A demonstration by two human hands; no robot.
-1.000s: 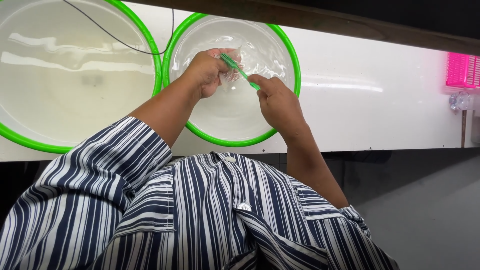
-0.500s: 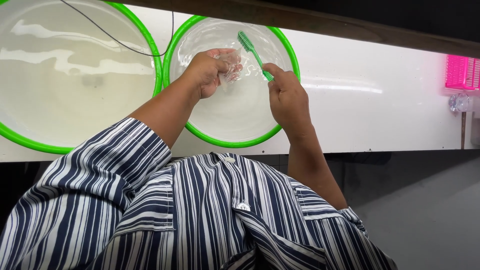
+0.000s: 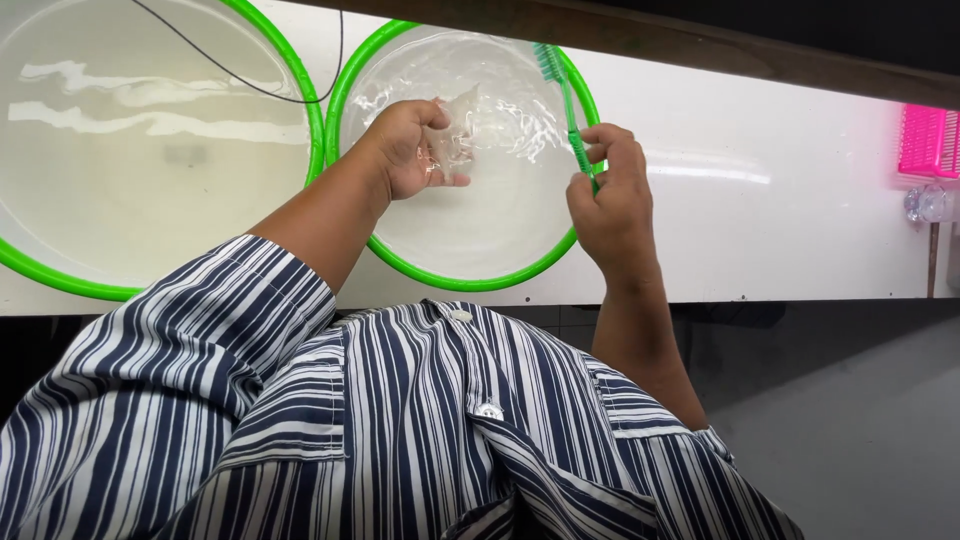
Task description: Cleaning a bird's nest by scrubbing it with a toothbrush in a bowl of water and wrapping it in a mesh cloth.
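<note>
The left hand (image 3: 405,150) is closed around a small clear object (image 3: 455,140), glassy and hard to make out, holding it just above the rippling water in a round basin with a bright green rim (image 3: 385,255). The fingers wrap the object from the left, and its see-through body sticks out toward the right hand.

The right hand (image 3: 610,195) is pinched shut on the handle of a green toothbrush (image 3: 565,105). The brush stands nearly upright, its bristled head above the hand and over the far rim of the basin, apart from the clear object. The two hands are near each other but not touching, with open water between them.

To the left of the left hand sits a second, larger green-rimmed basin (image 3: 305,95), also filled with water, with a thin black cord (image 3: 240,80) running across its far side. Both basins rest on a white bench (image 3: 780,220). Well off to the right of the right hand, at the bench's far edge, is a pink slatted plastic piece (image 3: 930,140). Both arms wear a blue-and-white striped shirt (image 3: 400,430), sleeves pushed up.
</note>
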